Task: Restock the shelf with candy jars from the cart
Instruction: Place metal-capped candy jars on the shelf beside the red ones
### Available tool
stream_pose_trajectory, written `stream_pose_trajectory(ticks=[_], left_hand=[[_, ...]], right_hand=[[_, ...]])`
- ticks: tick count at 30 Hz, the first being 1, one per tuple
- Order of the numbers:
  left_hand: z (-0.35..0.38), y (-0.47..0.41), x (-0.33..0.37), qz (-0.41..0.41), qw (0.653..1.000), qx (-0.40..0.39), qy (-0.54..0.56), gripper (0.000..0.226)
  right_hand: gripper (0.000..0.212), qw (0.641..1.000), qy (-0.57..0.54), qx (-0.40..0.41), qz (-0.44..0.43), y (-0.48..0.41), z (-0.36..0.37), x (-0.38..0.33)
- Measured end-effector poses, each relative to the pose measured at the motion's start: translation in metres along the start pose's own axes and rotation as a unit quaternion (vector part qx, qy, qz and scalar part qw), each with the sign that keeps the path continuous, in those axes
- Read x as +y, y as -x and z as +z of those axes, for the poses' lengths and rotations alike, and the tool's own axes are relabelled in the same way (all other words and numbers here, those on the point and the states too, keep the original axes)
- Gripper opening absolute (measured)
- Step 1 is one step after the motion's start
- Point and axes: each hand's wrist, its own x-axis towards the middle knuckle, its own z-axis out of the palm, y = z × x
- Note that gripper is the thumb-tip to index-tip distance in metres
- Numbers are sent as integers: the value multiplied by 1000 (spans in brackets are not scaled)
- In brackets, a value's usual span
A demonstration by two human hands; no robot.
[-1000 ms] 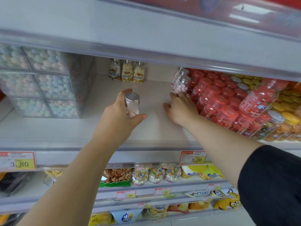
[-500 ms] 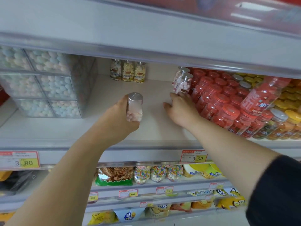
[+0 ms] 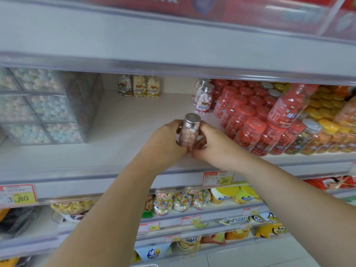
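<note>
A small clear candy jar (image 3: pixel 188 133) with a silver screw lid and pink-white candies is held over the white shelf (image 3: pixel 125 135), between both hands. My left hand (image 3: pixel 165 140) grips its left side and my right hand (image 3: pixel 209 143) curls round its right side and bottom. Two matching silver-lidded jars (image 3: pixel 203 99) stand further back on the shelf, just left of the red jars. The cart is out of view.
Rows of red-lidded jars (image 3: pixel 248 120) and yellow and orange jars (image 3: pixel 327 132) fill the shelf's right side. Clear boxes of pastel candies (image 3: pixel 42 106) stack at the left. Three small jars (image 3: pixel 138 86) stand at the back wall. Price tags (image 3: pixel 217 179) line the shelf edge; lower shelves hold snacks.
My left hand carried the jar to the right. My right hand left the two standing jars, came back toward me and closed round the held jar.
</note>
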Motion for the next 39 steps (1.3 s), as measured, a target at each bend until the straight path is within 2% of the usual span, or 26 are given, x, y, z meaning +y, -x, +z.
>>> stream_pose_trajectory(ticks=[3, 6, 10, 13, 14, 16, 18, 24, 29, 31, 35, 39], left_hand=[[-10, 4, -2, -21, 999, -37, 13, 57], [-17, 9, -2, -39, 998, -40, 20, 58], [-13, 16, -2, -43, 998, -38, 3, 54], [-10, 19, -2, -41, 999, -34, -4, 49], [-10, 19, -2, -42, 999, -27, -8, 48], [-10, 20, -3, -45, 999, -13, -13, 47], [-8, 21, -4, -42, 999, -5, -23, 46], [-7, 21, -6, -40, 999, 4, -34, 44], [-7, 21, -9, -33, 999, 6, -39, 44], [-7, 20, -9, -34, 999, 7, -37, 43], [-5, 13, -5, -31, 999, 4, -41, 43], [6, -9, 11, -17, 999, -7, -50, 51]], right_hand=[[52, 1000, -14, -16, 9, -3, -4, 0], [62, 999, -33, 11, 6, -5, -2, 0], [40, 998, -25, 53, 2, -8, -2, 7], [36, 995, -32, 91, 18, -9, -3, 12], [44, 994, -34, 99, 25, -9, -2, 12], [73, 990, -36, 130, 49, -10, 3, 14], [83, 985, -16, 161, 65, -11, 8, 15], [45, 980, -3, 187, 61, -20, 4, 13], [56, 971, 25, 228, 65, 7, 11, 7], [58, 972, 56, 222, 61, 28, 22, -2], [54, 965, 202, 140, 93, 36, 28, -10], [47, 963, 226, 93, 115, 25, 18, -6]])
